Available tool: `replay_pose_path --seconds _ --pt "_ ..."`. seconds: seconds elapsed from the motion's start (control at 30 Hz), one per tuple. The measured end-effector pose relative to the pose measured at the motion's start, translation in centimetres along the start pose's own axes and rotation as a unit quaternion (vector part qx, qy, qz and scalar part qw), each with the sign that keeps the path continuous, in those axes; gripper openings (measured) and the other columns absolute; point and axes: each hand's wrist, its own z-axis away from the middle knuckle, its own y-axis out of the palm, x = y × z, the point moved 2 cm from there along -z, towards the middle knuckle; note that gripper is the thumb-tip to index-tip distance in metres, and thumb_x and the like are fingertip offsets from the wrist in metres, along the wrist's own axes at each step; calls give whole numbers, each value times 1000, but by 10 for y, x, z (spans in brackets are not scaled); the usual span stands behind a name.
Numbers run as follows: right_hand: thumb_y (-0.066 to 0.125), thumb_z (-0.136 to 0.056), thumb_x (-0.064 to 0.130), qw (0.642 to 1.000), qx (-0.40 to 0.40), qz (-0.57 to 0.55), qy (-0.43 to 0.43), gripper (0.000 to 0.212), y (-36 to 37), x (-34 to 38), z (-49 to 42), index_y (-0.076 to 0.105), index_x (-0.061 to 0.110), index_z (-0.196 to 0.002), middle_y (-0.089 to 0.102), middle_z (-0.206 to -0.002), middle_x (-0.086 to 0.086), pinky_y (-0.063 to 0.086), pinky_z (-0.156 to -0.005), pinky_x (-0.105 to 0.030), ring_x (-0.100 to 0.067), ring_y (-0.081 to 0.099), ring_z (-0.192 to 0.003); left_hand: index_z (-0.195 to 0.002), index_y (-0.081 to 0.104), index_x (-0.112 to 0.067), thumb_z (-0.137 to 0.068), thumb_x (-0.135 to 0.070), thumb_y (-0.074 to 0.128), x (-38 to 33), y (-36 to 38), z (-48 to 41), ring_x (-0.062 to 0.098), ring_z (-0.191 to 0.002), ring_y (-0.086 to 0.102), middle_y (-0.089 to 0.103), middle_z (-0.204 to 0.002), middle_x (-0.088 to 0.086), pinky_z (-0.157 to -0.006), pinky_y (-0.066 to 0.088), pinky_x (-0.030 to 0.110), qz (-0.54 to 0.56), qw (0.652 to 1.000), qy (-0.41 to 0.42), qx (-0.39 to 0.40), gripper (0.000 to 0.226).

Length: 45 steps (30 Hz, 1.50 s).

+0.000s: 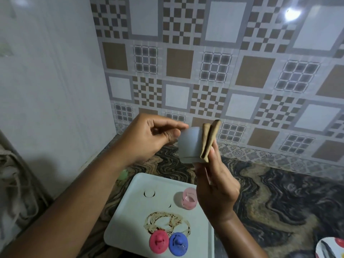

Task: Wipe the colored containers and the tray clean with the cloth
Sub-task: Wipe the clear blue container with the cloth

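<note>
A green thing [123, 174] peeks out past my left forearm, off the tray's far left corner; I can't tell what it is. My left hand [154, 138] is curled, thumb and forefinger pinching the upper left edge of the pale container [189, 146] at mid-frame, its long axis roughly upright. The one folded cloth [210, 140] lies along its right side, pressed there by the curled fingers of my right hand [217, 187], so that hand does the wiping. Below sits one brown-stained tray [134, 205] with one pink lid [159, 242], one blue lid [178, 243] and one pink container [189, 198].
</note>
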Motion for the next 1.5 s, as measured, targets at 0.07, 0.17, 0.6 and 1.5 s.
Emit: replay_pose_path --seconds 0.07,0.17,0.6,1.5 --pt "67 -94 1 1000 7 -7 1 35 3 1 0 59 -10 -126 57 -130 -35 54 -98 -25 -20 60 -131 -102 74 -22 -86 -9 69 5 -1 0 7 -96 70 76 -98 -7 -77 55 17 28 999 -24 15 22" --pt "70 -90 -3 999 38 -10 -17 38 5 2 3 58 -4 -126 56 -132 -35 55 -100 -28 -28 61 -129 -101 74 -19 -79 -18 70 10 1 1 16 -99 70 76 -99 0 -82 59 28 74 996 -45 15 22" --pt "65 -95 -1 1000 8 10 -16 34 2 2 1 58 -10 -126 58 -129 -36 53 -101 -26 -25 59 -131 -94 75 -23 -87 -2 68 13 0 -2 10 -93 72 77 -95 -7 -77 56 19 33 999 -21 -6 23" --pt "67 -88 -5 997 75 -9 -31 40 9 0 4 57 -2 -126 53 -135 -35 55 -100 -29 -35 61 -127 -94 75 -24 -84 -11 73 11 -6 -2 22 -88 69 75 -91 -6 -75 60 28 17 1000 -1 -13 17"
